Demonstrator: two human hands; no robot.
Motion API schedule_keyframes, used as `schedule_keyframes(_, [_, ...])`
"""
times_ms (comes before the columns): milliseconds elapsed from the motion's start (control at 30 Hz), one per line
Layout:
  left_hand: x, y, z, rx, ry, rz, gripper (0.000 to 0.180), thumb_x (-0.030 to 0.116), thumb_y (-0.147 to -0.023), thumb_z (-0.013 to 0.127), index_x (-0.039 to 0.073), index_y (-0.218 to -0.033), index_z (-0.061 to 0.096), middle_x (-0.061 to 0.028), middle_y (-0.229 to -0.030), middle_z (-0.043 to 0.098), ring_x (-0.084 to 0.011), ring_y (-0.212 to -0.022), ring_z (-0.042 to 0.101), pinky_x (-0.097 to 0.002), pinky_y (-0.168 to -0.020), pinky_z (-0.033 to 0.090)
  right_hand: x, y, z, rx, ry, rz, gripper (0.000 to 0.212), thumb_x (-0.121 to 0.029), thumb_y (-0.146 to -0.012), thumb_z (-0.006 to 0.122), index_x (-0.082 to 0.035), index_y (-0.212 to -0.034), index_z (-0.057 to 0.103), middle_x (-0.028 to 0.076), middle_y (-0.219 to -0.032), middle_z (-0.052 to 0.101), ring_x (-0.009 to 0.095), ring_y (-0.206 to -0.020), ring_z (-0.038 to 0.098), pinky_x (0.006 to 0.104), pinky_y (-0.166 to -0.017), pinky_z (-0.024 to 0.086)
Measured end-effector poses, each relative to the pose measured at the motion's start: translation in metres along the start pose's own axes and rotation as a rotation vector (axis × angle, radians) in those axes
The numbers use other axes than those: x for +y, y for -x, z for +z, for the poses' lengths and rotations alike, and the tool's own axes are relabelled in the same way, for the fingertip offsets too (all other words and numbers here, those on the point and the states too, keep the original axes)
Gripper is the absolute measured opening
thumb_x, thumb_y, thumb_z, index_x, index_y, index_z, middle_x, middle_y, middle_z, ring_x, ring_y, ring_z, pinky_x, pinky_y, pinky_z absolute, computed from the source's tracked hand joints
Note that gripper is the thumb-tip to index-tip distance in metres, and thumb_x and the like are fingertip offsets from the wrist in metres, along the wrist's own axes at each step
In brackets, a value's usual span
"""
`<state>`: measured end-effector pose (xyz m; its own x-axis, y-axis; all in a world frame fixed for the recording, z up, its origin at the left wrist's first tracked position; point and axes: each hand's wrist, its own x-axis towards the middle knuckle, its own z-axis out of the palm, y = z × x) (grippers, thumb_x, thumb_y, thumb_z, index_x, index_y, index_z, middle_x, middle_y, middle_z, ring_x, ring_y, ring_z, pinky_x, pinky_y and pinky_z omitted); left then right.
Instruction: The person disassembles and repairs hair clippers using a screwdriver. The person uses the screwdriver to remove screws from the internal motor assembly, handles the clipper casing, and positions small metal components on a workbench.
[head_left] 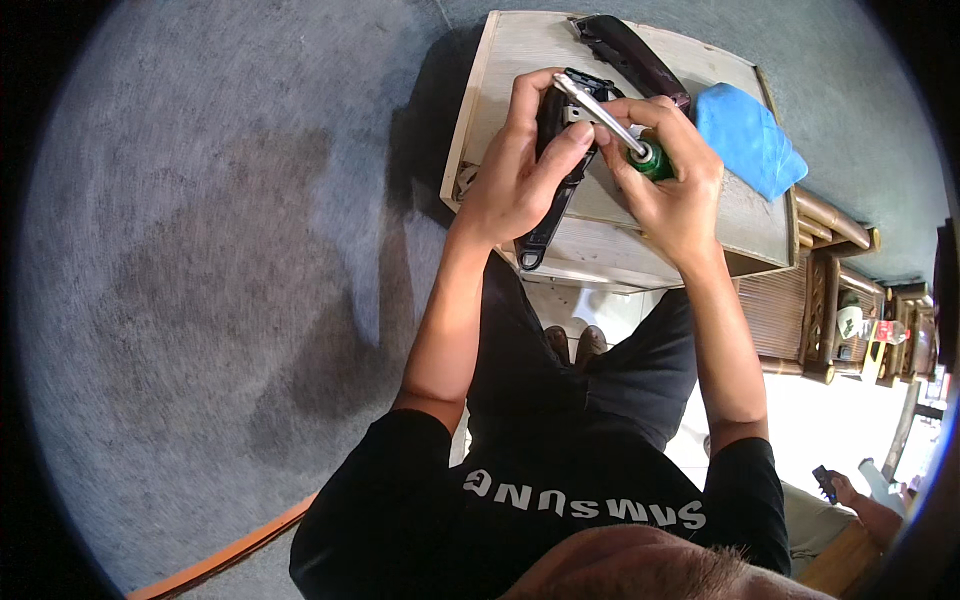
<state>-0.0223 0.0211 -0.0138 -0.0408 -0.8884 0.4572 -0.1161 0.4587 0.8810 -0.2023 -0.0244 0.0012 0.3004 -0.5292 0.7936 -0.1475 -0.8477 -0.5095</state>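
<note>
The scene is brightly lit from the right, where the pale floor (835, 420) is washed out by glare. Shadows are cast leftward over the grey surface (220, 200), darkest beside the pale table (525, 50). A highlight is caught along the screwdriver (613, 126). Details near the right rim are softened. The orange strip (235, 545) is bowed by fisheye distortion; the corners are blacked out.

Place: informal sitting area; whether home or small shop, we cannot tell | Furniture: we see slatted bamboo bench (772, 303), small wooden counter (515, 48) | Surfaces: plain grey wall (200, 200), pale tiled floor (632, 316) | Right edge: strong light, another person's hand (845, 490)
</note>
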Motion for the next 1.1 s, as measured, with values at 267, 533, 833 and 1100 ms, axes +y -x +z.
schedule_keyframes(267, [0.002, 0.0, 0.0, 0.028, 0.024, -0.01, 0.051, 0.031, -0.108, 0.053, -0.001, -0.144, 0.038, -0.0152, -0.119, 0.063, -0.0206, -0.107, 0.06, -0.0346, -0.099, 0.047, -0.002, -0.001, -0.001, -0.007, 0.033, -0.002, 0.028, 0.002, -0.082, 0.081, -0.003, -0.109, 0.074, 0.009, -0.095, 0.072, 0.02, -0.083, 0.071, 0.0319, -0.073, 0.056])
schedule_keyframes(533, [0.006, -0.001, -0.001, 0.011, -0.006, 0.006, 0.051, 0.03, -0.106, 0.049, -0.002, -0.145, 0.038, -0.0153, -0.118, 0.06, -0.0201, -0.106, 0.059, -0.0345, -0.098, 0.046, 0.0, -0.001, 0.001, 0.004, 0.01, 0.014, 0.028, 0.0, -0.082, 0.083, -0.003, -0.109, 0.074, 0.008, -0.094, 0.071, 0.019, -0.083, 0.071, 0.0313, -0.073, 0.055])
schedule_keyframes(833, [-0.002, 0.001, 0.0, 0.031, -0.008, -0.031, 0.059, 0.044, -0.107, 0.061, -0.001, -0.139, 0.042, -0.0147, -0.113, 0.064, -0.0197, -0.103, 0.062, -0.0352, -0.094, 0.049, 0.001, 0.0, -0.002, -0.018, 0.032, 0.01, 0.032, 0.002, -0.081, 0.08, -0.003, -0.112, 0.073, 0.01, -0.097, 0.072, 0.02, -0.085, 0.071, 0.0324, -0.074, 0.056])
schedule_keyframes(1100, [-0.002, -0.003, 0.001, 0.046, -0.078, 0.094, 0.061, 0.047, -0.105, 0.064, -0.001, -0.138, 0.044, -0.0126, -0.109, 0.067, -0.0182, -0.098, 0.065, -0.0342, -0.089, 0.052, 0.001, 0.0, -0.003, -0.038, 0.038, 0.036, 0.033, 0.002, -0.081, 0.08, -0.004, -0.113, 0.073, 0.01, -0.097, 0.072, 0.022, -0.088, 0.073, 0.0329, -0.076, 0.057])
